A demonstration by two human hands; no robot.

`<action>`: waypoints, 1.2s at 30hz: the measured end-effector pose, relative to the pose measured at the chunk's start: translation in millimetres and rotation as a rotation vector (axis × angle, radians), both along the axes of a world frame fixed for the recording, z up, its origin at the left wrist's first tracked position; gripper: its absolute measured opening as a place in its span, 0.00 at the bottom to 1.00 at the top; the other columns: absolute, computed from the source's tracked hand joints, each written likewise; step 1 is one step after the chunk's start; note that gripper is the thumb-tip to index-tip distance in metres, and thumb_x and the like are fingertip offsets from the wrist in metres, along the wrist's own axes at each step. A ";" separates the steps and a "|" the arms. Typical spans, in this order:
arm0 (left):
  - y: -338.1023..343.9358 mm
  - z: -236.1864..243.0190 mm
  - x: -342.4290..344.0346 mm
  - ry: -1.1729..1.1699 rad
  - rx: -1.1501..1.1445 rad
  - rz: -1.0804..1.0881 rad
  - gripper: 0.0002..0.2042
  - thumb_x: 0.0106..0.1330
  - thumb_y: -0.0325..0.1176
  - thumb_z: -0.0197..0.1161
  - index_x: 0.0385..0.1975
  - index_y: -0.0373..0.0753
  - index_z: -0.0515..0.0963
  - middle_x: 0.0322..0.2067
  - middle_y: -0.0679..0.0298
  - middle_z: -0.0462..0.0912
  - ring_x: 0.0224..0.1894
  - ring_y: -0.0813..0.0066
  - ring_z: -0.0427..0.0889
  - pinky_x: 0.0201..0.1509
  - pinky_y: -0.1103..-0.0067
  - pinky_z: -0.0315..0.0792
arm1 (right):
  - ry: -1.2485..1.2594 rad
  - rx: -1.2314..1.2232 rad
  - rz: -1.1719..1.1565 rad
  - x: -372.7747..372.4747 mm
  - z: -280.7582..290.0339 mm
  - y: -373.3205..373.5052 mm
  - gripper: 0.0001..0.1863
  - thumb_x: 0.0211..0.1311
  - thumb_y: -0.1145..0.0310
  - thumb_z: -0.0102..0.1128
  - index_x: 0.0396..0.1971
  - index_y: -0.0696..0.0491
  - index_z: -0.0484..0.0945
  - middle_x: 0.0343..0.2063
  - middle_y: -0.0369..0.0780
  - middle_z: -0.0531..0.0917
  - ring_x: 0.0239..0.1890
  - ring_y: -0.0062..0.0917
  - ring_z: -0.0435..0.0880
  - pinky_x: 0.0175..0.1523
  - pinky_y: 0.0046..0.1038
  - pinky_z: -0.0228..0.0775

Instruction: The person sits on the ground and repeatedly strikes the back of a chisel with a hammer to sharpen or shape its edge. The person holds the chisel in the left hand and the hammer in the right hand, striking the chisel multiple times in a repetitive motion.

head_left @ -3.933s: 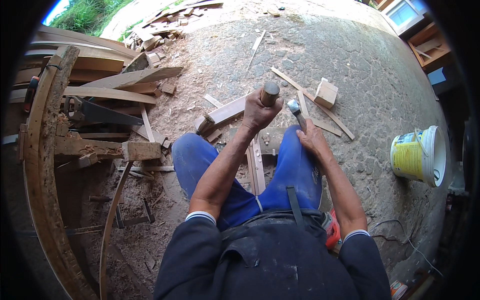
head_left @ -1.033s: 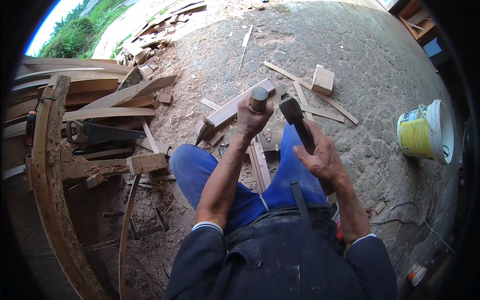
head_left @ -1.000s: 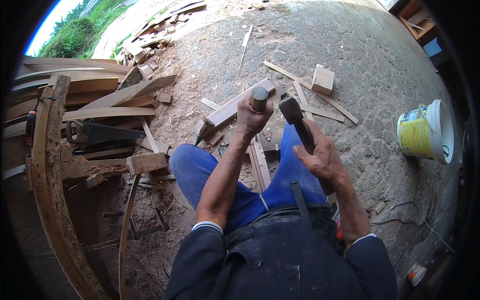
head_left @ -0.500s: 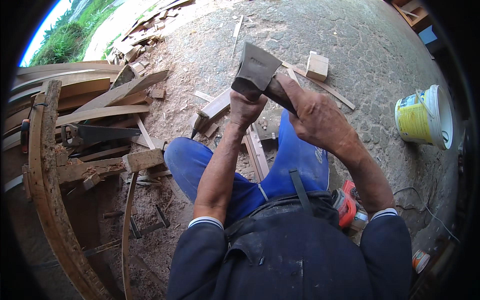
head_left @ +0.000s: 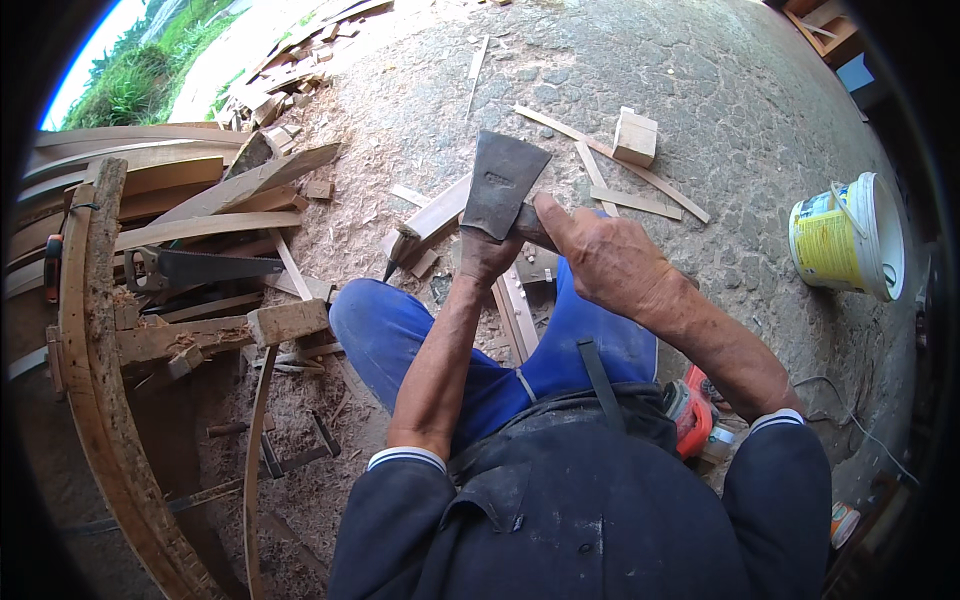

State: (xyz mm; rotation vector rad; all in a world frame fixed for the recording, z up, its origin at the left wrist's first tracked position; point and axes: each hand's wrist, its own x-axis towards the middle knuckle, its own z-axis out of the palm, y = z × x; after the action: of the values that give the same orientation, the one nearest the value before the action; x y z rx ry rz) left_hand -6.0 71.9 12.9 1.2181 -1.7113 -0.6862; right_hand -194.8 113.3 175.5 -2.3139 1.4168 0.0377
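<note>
We've a red item (head_left: pixel 694 418) near R, by our hip. Narrow timber strip (head_left: pixel 516 318) btwn our knees, w/ small chips. Our L hand (head_left: pixel 487 257) is fisted round the round-ended handle seen a sec ago, now hidden behind the hatchet (head_left: pixel 503 186). Our R hand (head_left: pixel 620 260) is clamped on the hatchet's haft; its head overlaps L fist, contact unclear, edge facing far. Bucket (head_left: pixel 828 240) R, wood block (head_left: pixel 636 136) far R.

From afar I watch through a fisheye camera on the person's head, facing down: the jacket (head_left: pixel 570 510) nearest, the left hand (head_left: pixel 487 258) and right hand (head_left: pixel 622 262) close below, ground (head_left: pixel 740 130) stretching far, timber (head_left: pixel 205 228) left, a bucket (head_left: pixel 825 242) right.
</note>
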 end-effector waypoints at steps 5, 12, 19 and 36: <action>-2.3 7.8 -2.0 0.092 -0.174 -0.061 0.09 0.53 0.25 0.71 0.34 0.38 0.82 0.30 0.60 0.86 0.33 0.68 0.87 0.39 0.72 0.79 | -0.447 -0.013 -0.113 -24.0 -31.8 9.1 0.32 0.61 0.74 0.61 0.66 0.54 0.64 0.42 0.59 0.83 0.46 0.55 0.85 0.51 0.50 0.77; -59.4 -0.7 -1.3 0.178 -0.045 0.051 0.07 0.54 0.28 0.71 0.28 0.35 0.79 0.24 0.62 0.83 0.27 0.77 0.82 0.33 0.74 0.77 | -0.775 -0.045 -0.305 -32.1 -23.3 15.8 0.32 0.62 0.72 0.65 0.67 0.54 0.67 0.44 0.52 0.85 0.47 0.42 0.88 0.54 0.38 0.77; -43.4 10.1 -9.6 0.097 0.020 0.102 0.09 0.54 0.30 0.69 0.26 0.35 0.75 0.21 0.59 0.79 0.26 0.71 0.81 0.34 0.71 0.76 | -0.775 0.025 -0.398 -32.6 -37.7 19.0 0.32 0.62 0.71 0.66 0.66 0.55 0.68 0.44 0.49 0.85 0.47 0.36 0.87 0.54 0.36 0.76; -33.6 -7.7 -5.4 -0.041 -0.241 -0.061 0.16 0.57 0.26 0.73 0.46 0.39 0.83 0.45 0.62 0.87 0.46 0.71 0.86 0.50 0.75 0.79 | -0.169 -0.136 -0.067 -22.3 -5.4 -16.7 0.30 0.61 0.76 0.58 0.64 0.54 0.66 0.37 0.55 0.84 0.39 0.51 0.87 0.45 0.47 0.80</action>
State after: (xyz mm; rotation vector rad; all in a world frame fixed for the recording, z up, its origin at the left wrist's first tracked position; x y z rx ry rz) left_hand -11.5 38.2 5.2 1.0217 -1.8128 -0.4777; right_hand -217.1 96.6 170.1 -2.3127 1.4486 -0.2748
